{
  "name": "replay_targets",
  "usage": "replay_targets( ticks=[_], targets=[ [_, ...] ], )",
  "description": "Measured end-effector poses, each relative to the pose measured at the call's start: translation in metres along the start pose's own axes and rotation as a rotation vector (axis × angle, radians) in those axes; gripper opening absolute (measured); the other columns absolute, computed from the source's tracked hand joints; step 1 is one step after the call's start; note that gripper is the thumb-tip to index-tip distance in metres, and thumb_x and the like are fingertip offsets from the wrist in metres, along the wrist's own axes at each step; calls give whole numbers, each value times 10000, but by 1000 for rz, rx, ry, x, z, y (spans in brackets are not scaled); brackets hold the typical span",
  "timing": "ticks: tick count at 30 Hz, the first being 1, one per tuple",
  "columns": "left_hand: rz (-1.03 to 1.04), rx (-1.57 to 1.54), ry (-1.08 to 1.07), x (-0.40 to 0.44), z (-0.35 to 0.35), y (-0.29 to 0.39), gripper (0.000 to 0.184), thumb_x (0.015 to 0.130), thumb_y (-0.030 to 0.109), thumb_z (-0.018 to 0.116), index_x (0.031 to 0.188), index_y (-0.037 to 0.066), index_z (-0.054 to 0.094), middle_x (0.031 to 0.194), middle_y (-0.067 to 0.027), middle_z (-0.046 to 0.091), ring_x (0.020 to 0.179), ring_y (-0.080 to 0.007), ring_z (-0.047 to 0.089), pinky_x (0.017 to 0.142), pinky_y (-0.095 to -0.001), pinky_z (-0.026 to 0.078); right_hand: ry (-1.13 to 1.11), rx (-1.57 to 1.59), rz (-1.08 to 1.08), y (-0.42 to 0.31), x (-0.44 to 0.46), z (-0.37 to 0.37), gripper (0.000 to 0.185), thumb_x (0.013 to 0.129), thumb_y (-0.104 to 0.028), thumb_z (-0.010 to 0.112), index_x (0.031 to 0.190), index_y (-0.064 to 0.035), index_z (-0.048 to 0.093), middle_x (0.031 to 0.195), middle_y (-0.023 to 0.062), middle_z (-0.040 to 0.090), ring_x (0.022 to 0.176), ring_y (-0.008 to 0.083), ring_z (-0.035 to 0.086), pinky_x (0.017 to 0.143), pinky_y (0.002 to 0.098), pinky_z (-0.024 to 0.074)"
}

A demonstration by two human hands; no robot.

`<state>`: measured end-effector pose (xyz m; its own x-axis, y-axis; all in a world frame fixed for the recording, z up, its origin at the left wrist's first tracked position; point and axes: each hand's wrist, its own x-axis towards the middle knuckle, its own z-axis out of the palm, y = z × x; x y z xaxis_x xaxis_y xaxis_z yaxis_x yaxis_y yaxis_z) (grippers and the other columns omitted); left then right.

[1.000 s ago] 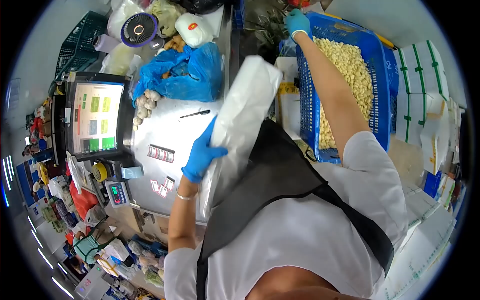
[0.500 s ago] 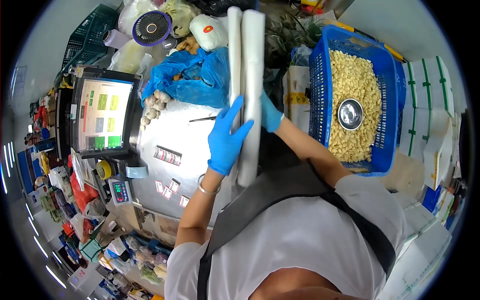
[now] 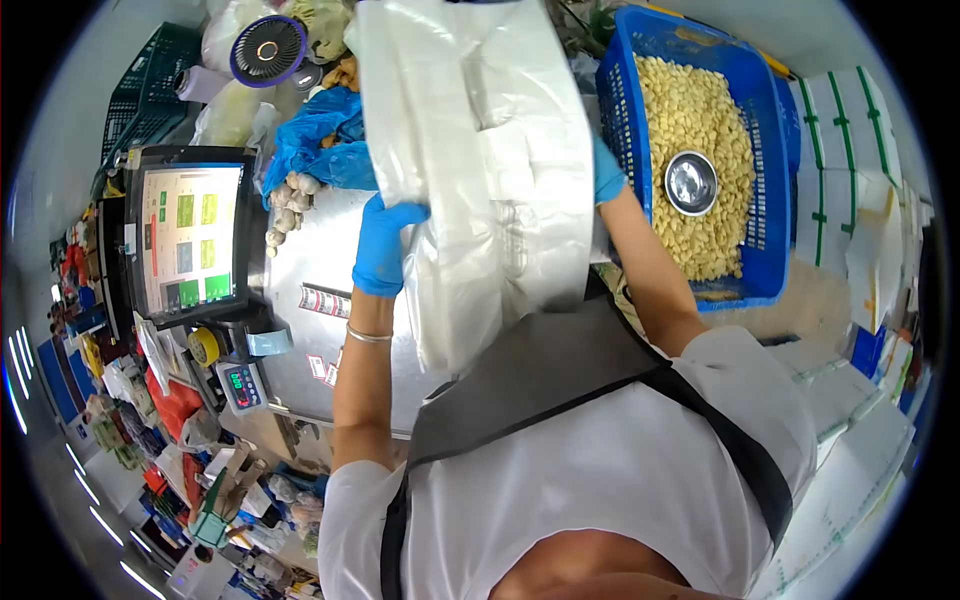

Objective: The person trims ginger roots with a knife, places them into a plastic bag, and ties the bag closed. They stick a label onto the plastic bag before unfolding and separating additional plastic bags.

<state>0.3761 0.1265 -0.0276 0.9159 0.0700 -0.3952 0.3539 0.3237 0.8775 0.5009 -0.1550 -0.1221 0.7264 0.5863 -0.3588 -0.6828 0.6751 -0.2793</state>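
Note:
A wide, translucent white stack of plastic bags [image 3: 490,170] is spread in front of my chest, creased down its middle. My left hand [image 3: 383,245], in a blue glove, pinches the left edge, its thumb over the front. At the right edge my right hand [image 3: 607,172], gloved as well, grips the bags with its fingers hidden behind them. Beneath the left side lies the metal table [image 3: 300,360], with a strip of printed labels [image 3: 325,301] near my left hand. Garlic bulbs [image 3: 290,208] and a blue plastic bag [image 3: 325,150] lie beyond it.
To the right stands a blue crate [image 3: 622,110] of peeled garlic cloves [image 3: 690,120] with a metal bowl [image 3: 691,183] on top. A touchscreen monitor [image 3: 190,235], a scale display [image 3: 241,386] and a small fan [image 3: 268,50] are at the left. White foam boxes [image 3: 850,140] stack at far right.
The white bags have been opened out from a narrow folded bundle into a wide sheet. My hands have moved apart, the left leftward and the right to the right. The camera view has shifted slightly.

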Motion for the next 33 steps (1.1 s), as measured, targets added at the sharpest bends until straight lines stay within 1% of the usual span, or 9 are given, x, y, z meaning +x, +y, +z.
replay_targets(
  ticks=[5,9,14,17,18,22,26,29,33],
  targets=[
    [-57,-225,21,-12,24,-7,466,692,-46,583,1158,-49,594,1029,-158,669,902,-262,670,815,-329,558,252,-647,-49,4,-42,35,807,935,-655,355,1492,-79,257,1479,133,368,1351,188,360,1116,346,277],
    [-51,-237,-5,-16,38,-17,470,693,-53,584,1163,-51,593,1043,-158,667,908,-261,669,824,-332,556,375,-1068,-106,35,-74,44,730,904,-628,481,1345,-47,521,1330,114,550,1242,193,477,1070,272,306],
    [-50,-164,-29,-14,49,-26,478,687,-53,589,1165,-51,597,1068,-155,666,929,-263,665,840,-336,550,178,-1574,-222,39,-95,59,755,860,-559,588,1373,-19,462,1329,150,528,1187,213,515,1010,314,386],
    [-45,-199,-48,-5,54,-24,496,680,-59,595,1175,-44,596,1078,-152,666,942,-264,664,846,-335,545,43,-1496,-205,26,-110,62,756,830,-512,648,1361,-11,452,1319,166,521,1171,223,531,1002,319,396],
    [-43,-212,-50,2,55,-25,502,678,-61,598,1180,-42,596,1081,-151,666,946,-265,663,847,-334,544,60,-1570,32,15,-100,46,732,803,-437,714,1337,-6,458,1233,142,563,1111,204,552,951,306,427],
    [-81,-96,-125,34,69,-15,470,678,-56,623,1147,-25,625,1047,-130,680,923,-247,665,836,-323,534,387,-1071,-220,24,-64,31,536,797,-317,757,1202,-8,592,887,32,637,753,104,545,718,262,464],
    [-132,146,-147,89,79,-15,434,723,-33,614,1157,-20,624,991,-93,680,829,-193,642,786,-308,514,528,-898,-477,-16,-19,14,244,874,-199,682,1030,-12,701,824,3,657,719,61,530,686,231,453],
    [-32,297,-166,141,95,-14,412,762,-4,590,1171,-46,595,1005,-80,671,828,-197,637,784,-306,510,627,-581,-600,-50,15,-7,246,889,-174,661,1025,30,684,855,6,656,733,61,530,680,237,448],
    [142,1163,-22,239,105,-55,593,791,93,577,1331,-78,404,990,-238,653,870,-365,651,786,-426,523,695,-561,-695,-58,70,-53,205,888,-161,658,971,24,687,833,16,647,741,64,557,673,238,452]
  ],
)
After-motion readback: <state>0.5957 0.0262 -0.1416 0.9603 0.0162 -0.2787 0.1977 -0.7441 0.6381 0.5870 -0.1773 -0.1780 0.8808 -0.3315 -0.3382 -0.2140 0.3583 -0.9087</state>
